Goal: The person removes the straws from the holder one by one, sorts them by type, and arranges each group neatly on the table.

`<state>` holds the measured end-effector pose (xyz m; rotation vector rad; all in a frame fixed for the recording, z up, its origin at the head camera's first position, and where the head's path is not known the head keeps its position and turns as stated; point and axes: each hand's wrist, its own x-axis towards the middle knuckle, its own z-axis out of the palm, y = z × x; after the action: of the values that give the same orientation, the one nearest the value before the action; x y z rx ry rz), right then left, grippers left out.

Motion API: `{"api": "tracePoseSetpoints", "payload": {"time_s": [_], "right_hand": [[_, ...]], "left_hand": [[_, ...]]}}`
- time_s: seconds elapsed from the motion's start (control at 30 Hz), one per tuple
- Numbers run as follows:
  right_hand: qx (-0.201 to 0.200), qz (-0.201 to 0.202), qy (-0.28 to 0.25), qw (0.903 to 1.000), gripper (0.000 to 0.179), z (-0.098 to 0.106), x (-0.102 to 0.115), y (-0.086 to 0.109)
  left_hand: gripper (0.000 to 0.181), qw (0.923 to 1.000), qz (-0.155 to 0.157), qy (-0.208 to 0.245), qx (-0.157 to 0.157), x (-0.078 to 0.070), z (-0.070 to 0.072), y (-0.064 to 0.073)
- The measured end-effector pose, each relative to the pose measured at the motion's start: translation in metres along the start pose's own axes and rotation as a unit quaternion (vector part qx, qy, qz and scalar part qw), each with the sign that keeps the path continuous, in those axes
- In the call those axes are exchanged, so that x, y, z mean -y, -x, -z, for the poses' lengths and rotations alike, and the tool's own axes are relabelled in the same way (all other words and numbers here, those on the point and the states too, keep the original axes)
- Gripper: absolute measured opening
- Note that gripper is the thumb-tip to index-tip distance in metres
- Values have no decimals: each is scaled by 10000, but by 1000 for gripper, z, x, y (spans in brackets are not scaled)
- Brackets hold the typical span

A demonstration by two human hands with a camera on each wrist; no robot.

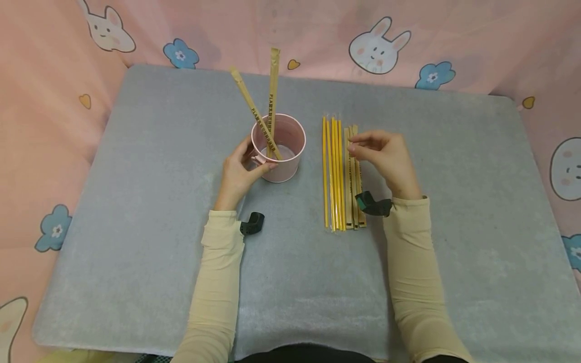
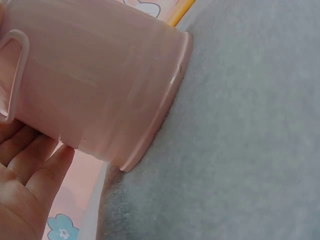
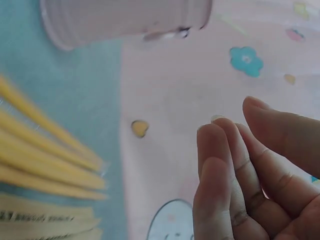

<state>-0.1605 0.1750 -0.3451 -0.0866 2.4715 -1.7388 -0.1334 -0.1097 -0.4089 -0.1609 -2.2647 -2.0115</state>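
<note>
My left hand (image 1: 237, 176) holds a pink cup (image 1: 282, 174) by its handle side, the thumb at the rim and the other fingers around the wall. Two straws in brown paper sleeves lean in it, one nearly upright (image 1: 274, 75) and one tilted left (image 1: 245, 93). Over the far part of several paper-wrapped straws (image 1: 348, 191) hovers my right hand (image 1: 388, 159). The right wrist view shows its thumb (image 3: 280, 130) apart from the bent fingers (image 3: 212, 175), with nothing between them. Alongside lie several yellow straws (image 1: 333, 171) in clear wrap.
A grey cloth (image 1: 150, 252) covers the table. Behind it hangs a pink curtain (image 1: 272, 25) printed with rabbits and blue flowers. Each wrist carries a black camera, one on the left (image 1: 252, 223) and one on the right (image 1: 374, 204).
</note>
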Motion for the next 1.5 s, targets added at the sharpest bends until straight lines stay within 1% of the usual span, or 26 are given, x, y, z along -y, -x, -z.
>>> {"api": "tracePoseSetpoints", "payload": {"time_s": [0.17,0.33,0.43,0.6,0.77,0.83,1.0,1.07,1.17,1.3,1.37,1.5], "right_hand": [[-30,299,-419,9987,20,-5,10,4],[-67,662,-769,9948,15,-9,21,10],[-139,859,-747,9934,15,-13,29,13],[-276,1122,-433,9924,17,-22,42,15],[-86,1255,-385,9913,18,-34,49,13],[12,1257,-423,9912,18,-39,50,12],[142,1290,-290,9911,18,-52,53,8],[199,1336,-209,9906,18,-56,55,5],[278,1397,-92,9898,20,-63,56,-1],[389,1378,-30,9897,21,-73,55,-9],[413,1406,6,9892,20,-78,55,-14],[429,1453,113,9884,19,-88,56,-22]], "left_hand": [[74,9999,88,-70,-6,-1,0,1],[75,9999,114,-59,-15,-1,0,1],[75,10000,88,-31,-21,0,0,0],[75,10000,59,63,-24,0,0,0],[75,9999,144,56,-5,0,0,0],[75,9998,186,28,14,-3,-1,0],[70,9996,256,-76,46,-28,-1,5],[68,9995,279,-113,47,-35,-1,6],[70,9995,298,-47,54,-30,0,5],[73,9998,185,37,25,-9,0,1],[73,10000,80,37,7,-1,0,0],[72,10000,55,46,13,1,1,0]]}}
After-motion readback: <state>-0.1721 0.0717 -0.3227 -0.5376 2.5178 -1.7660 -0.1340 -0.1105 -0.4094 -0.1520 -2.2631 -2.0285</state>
